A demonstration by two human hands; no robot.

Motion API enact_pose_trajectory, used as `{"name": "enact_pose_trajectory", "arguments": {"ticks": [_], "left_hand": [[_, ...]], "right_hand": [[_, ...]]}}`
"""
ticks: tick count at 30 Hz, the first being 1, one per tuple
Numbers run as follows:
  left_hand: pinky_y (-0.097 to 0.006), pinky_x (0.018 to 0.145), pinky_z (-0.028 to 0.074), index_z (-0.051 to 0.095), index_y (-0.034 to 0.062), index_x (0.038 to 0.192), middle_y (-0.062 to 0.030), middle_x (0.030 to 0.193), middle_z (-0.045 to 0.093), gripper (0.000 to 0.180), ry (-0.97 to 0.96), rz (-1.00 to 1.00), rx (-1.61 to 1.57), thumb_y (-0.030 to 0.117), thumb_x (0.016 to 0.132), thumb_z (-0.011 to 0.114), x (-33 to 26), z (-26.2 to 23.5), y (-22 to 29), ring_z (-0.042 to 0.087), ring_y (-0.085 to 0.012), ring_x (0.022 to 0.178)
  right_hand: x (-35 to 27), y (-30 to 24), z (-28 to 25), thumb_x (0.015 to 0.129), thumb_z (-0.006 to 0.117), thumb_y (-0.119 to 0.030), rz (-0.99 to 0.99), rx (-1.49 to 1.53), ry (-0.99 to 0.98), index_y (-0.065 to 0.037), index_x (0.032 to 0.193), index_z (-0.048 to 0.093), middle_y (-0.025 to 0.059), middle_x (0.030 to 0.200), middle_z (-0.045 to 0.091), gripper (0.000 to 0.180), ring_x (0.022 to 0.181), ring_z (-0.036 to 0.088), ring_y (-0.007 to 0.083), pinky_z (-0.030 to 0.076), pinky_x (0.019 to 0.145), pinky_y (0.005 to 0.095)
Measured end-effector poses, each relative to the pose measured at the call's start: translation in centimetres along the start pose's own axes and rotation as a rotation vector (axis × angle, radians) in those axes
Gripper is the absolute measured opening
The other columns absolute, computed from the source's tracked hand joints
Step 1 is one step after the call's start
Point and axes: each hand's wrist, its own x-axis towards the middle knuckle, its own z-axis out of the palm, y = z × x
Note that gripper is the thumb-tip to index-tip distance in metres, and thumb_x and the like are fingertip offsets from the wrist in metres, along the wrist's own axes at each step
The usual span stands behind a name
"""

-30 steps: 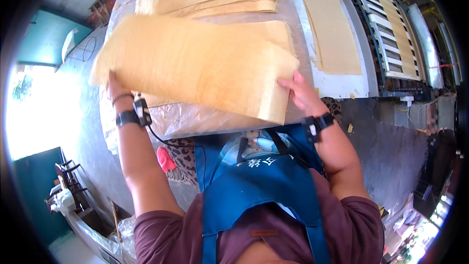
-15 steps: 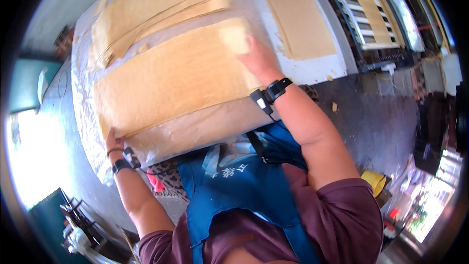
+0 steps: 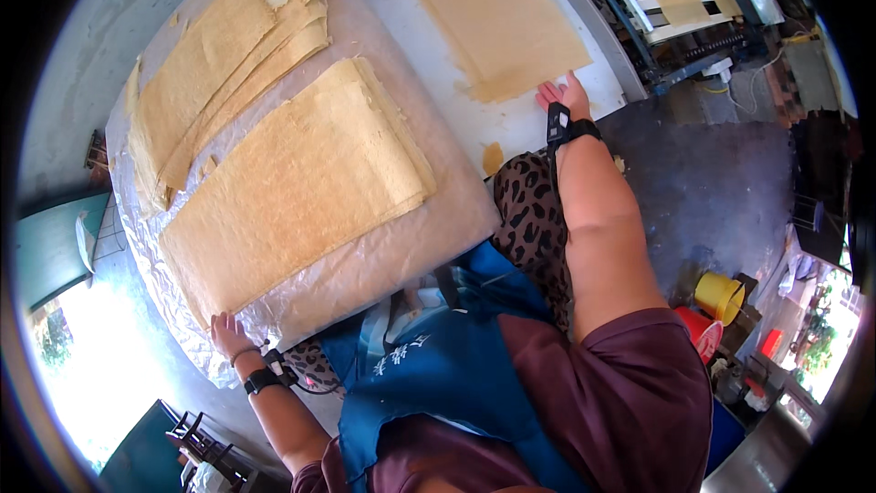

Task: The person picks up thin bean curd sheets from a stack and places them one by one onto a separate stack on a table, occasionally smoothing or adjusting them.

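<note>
Head view: we see the left hand at the near corner of the tan stack on plastic film, its grip hard to tell. The right hand, spread and empty, is beside a flat sheet; a slatted rack is cut off above.

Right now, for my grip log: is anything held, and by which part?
The right hand is open, empty. The left hand is at the near-left corner of the tan sheet stack; grip unclear.
</note>
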Motion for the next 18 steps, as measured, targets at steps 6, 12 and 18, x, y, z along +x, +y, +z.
{"name": "enact_pose_trajectory", "arguments": {"ticks": [6,12,18], "left_hand": [[-0.035,0.083,0.041,0.044,0.0084,0.128,-0.0114,0.117,0.055,0.048,-0.125,0.027,0.090,0.022,0.084,0.054,-3.5,3.2,1.2,0.052,-0.0230,0.104],[-0.028,0.071,0.045,0.052,0.0071,0.120,-0.0091,0.104,0.061,0.039,-0.304,0.102,0.152,0.020,0.083,0.056,-5.7,6.1,2.1,0.057,-0.0190,0.090],[-0.028,0.072,0.051,0.054,0.0033,0.119,-0.0118,0.110,0.062,0.043,-0.779,0.954,0.630,0.012,0.079,0.068,-13.5,13.9,6.0,0.061,-0.0187,0.095]], "right_hand": [[0.7,-1.0,3.3,0.075,0.065,-0.054,0.102,-0.491,0.002,-0.003,0.092,0.050,0.0071,0.077,0.054,0.055,0.066,0.056,0.0199,0.049,0.064,0.0357],[2.8,-1.0,3.6,0.080,0.065,-0.039,0.014,-0.745,-0.111,-0.004,0.091,0.055,0.0071,0.075,0.058,0.038,0.065,0.058,0.0179,0.049,0.057,0.0314],[-13.8,-3.5,4.6,0.085,0.059,-0.020,-0.159,-0.269,-0.504,-0.003,0.098,0.057,0.0082,0.082,0.061,0.022,0.067,0.058,0.0170,0.048,0.062,0.0294]]}}
